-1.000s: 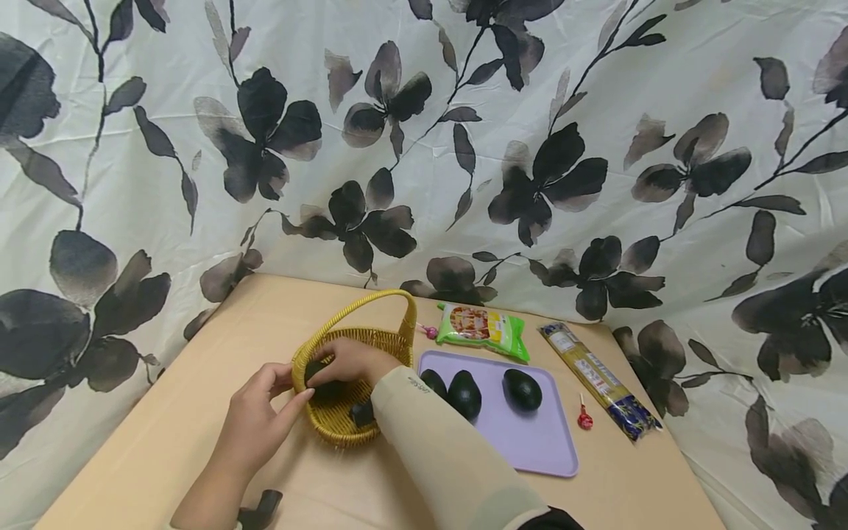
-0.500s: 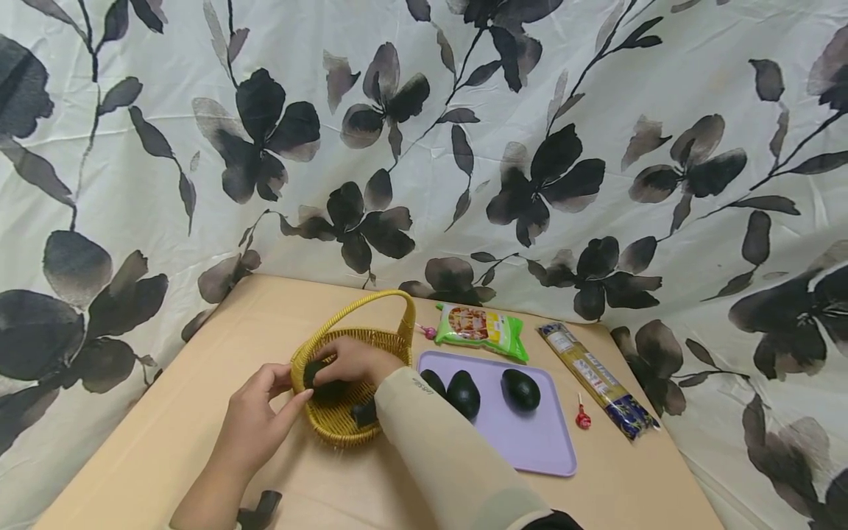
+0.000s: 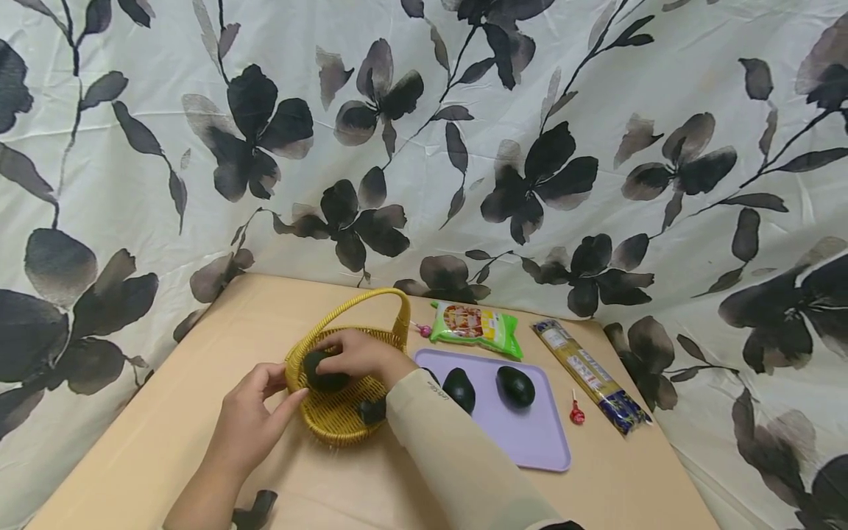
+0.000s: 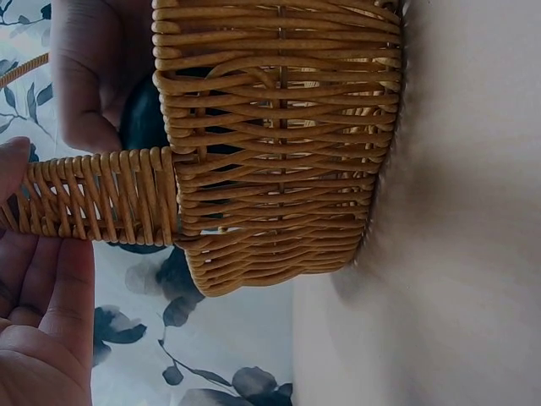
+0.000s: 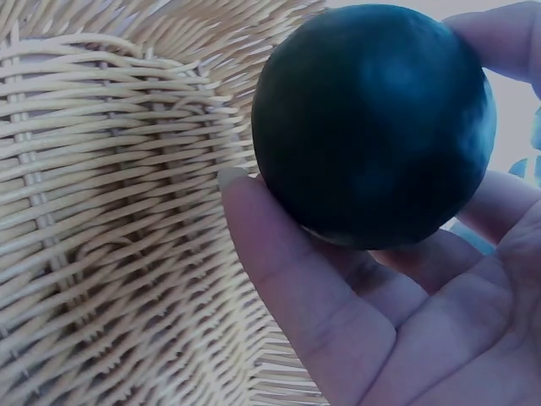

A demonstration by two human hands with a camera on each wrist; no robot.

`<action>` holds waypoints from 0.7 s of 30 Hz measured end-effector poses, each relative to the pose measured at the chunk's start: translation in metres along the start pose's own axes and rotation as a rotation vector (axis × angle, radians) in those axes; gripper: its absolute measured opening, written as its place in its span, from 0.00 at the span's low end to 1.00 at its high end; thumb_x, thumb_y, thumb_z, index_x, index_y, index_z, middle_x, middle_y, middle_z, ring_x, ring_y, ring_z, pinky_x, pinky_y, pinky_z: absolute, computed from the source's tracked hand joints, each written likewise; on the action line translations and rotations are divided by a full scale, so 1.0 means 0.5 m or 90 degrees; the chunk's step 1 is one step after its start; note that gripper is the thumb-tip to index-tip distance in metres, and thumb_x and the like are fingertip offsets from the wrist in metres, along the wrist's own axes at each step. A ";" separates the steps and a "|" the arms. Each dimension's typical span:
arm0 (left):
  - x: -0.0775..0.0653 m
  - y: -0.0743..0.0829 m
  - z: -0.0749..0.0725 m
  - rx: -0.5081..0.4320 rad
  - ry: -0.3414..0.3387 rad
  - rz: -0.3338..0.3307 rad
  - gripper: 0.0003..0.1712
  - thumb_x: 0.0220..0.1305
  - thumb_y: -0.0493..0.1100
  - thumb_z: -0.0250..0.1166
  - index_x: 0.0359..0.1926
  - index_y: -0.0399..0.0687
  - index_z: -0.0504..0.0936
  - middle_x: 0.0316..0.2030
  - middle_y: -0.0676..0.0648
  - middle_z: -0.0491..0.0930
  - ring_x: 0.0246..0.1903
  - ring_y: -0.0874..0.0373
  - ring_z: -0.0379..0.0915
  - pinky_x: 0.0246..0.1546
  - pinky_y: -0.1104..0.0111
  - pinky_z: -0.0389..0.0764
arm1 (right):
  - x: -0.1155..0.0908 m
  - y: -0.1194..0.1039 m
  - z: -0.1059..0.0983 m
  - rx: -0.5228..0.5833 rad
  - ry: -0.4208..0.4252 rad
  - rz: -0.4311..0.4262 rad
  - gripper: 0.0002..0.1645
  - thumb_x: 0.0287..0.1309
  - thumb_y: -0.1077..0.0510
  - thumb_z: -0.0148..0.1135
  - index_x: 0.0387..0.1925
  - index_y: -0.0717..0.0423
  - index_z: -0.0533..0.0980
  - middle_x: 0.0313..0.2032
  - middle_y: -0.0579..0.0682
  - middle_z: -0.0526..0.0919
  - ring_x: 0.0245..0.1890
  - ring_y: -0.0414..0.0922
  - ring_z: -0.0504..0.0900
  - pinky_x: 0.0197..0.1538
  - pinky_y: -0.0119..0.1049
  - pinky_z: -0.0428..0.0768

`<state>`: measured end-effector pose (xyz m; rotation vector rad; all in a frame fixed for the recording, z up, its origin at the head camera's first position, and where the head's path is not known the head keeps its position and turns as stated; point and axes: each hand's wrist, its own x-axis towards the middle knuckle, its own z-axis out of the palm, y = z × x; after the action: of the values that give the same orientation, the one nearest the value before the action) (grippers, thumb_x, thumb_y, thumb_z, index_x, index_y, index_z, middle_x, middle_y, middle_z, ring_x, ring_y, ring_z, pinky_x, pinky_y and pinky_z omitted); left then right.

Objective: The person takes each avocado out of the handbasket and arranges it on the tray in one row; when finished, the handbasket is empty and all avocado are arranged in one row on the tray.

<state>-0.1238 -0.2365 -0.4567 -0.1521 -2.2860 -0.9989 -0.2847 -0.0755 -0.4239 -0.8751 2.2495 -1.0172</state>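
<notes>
A yellow woven basket (image 3: 334, 433) with a tall arched handle stands on the table. My left hand (image 3: 244, 427) pinches the lower part of that handle between thumb and fingers; the left wrist view shows the grip on the wicker band (image 4: 110, 196). Inside the basket's rim, my right hand (image 3: 363, 356) holds a dark green avocado (image 3: 323, 377). Fingers and thumb wrap around its rounded end in the right wrist view, close beside the woven wall (image 5: 110, 211). Through the weave, the left wrist view shows part of the dark fruit (image 4: 145, 118).
Right of the basket lies a lilac tray (image 3: 539, 449) with avocados (image 3: 515, 387), one partly hidden by the right sleeve (image 3: 457, 449). Behind are a green snack bag (image 3: 475, 327) and a pink lollipop (image 3: 424, 330). Farther right lie a red lollipop (image 3: 577, 414) and a long gold packet (image 3: 589, 375).
My right hand has lifted slightly within the basket, and more of the avocado shows. My left hand keeps its hold on the handle. The head view has shifted a little.
</notes>
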 end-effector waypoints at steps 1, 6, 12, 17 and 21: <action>0.000 0.000 0.000 -0.001 -0.001 0.000 0.23 0.57 0.34 0.78 0.50 0.39 0.77 0.49 0.44 0.85 0.47 0.44 0.86 0.53 0.95 0.68 | -0.003 -0.002 -0.003 0.001 -0.003 -0.003 0.25 0.61 0.50 0.70 0.59 0.49 0.81 0.48 0.42 0.84 0.41 0.38 0.83 0.41 0.31 0.87; -0.001 0.001 0.001 -0.003 -0.001 0.005 0.23 0.57 0.33 0.77 0.50 0.38 0.76 0.49 0.44 0.85 0.47 0.43 0.86 0.53 0.95 0.69 | -0.020 -0.006 -0.016 -0.009 -0.023 -0.027 0.27 0.62 0.51 0.68 0.63 0.48 0.79 0.51 0.44 0.83 0.44 0.38 0.82 0.44 0.30 0.87; 0.000 0.003 0.001 0.002 0.004 0.009 0.23 0.56 0.32 0.78 0.50 0.38 0.76 0.49 0.43 0.85 0.47 0.44 0.86 0.53 0.95 0.69 | -0.042 -0.010 -0.031 -0.019 -0.025 -0.045 0.29 0.59 0.51 0.67 0.63 0.43 0.79 0.52 0.42 0.81 0.47 0.40 0.79 0.46 0.31 0.85; 0.001 0.001 0.002 0.001 0.005 0.008 0.24 0.55 0.31 0.78 0.50 0.38 0.76 0.49 0.43 0.85 0.46 0.44 0.86 0.53 0.95 0.69 | -0.065 -0.012 -0.044 -0.036 -0.001 -0.067 0.29 0.59 0.50 0.66 0.64 0.39 0.78 0.55 0.42 0.81 0.49 0.40 0.79 0.46 0.31 0.84; 0.000 0.002 0.001 0.003 0.003 0.005 0.24 0.55 0.32 0.78 0.50 0.38 0.76 0.49 0.43 0.85 0.47 0.44 0.86 0.53 0.95 0.68 | -0.084 -0.010 -0.054 -0.037 0.008 -0.095 0.29 0.60 0.51 0.67 0.64 0.39 0.78 0.56 0.42 0.82 0.49 0.39 0.79 0.50 0.30 0.83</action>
<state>-0.1235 -0.2355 -0.4565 -0.1568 -2.2814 -0.9888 -0.2734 -0.0351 -0.3961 -1.0778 2.2615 -1.0292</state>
